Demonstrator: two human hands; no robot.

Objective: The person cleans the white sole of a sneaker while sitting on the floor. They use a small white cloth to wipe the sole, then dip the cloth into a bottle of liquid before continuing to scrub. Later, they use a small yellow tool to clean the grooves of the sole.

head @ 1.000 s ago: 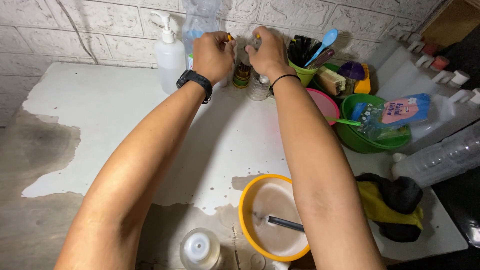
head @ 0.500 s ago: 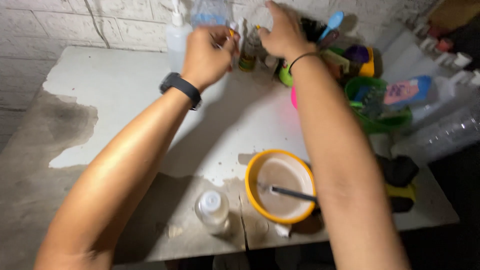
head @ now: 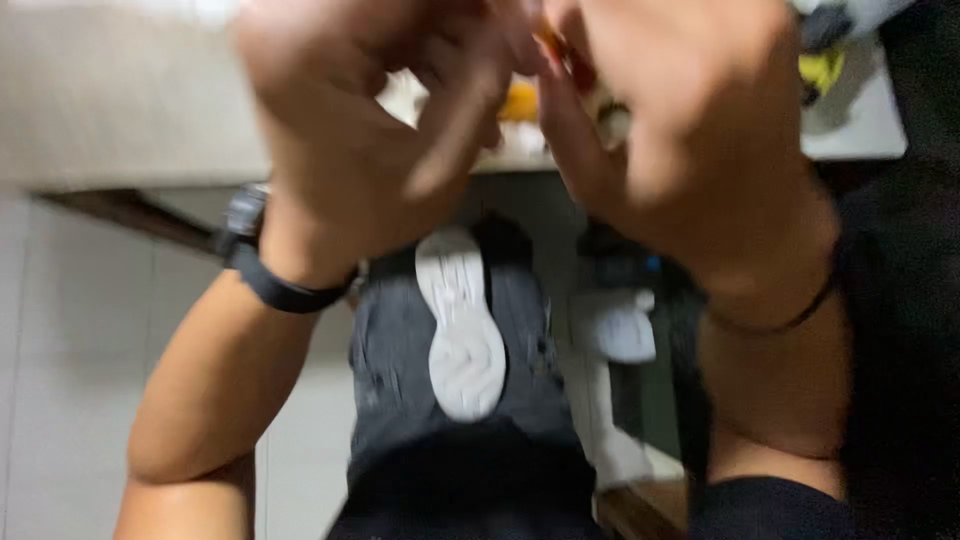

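Blurred skin fills most of the head view: both hands are raised close to the camera, which now looks nearly straight down. Left hand point(head: 375, 130) has fingers curled inward toward the right hand point(head: 680, 140), the two nearly touching at the top centre. Between them shows a small orange-and-pale thing point(head: 590, 85), too blurred to tell its kind; it sits pinched against the right hand's fingers, probably held there so the left fingers can work on it. Whether the left hand actually grips it cannot be told, only that it is half clenched just beside it. Black watch point(head: 262, 265) on the left wrist, thin dark band point(head: 790, 318) on the right wrist. Far behind the hands lies the pale table edge point(head: 120, 130). Below, near the person, dark trousers point(head: 460, 400) and a white-soled shoe point(head: 462, 325) over light floor tiles point(head: 70, 380).
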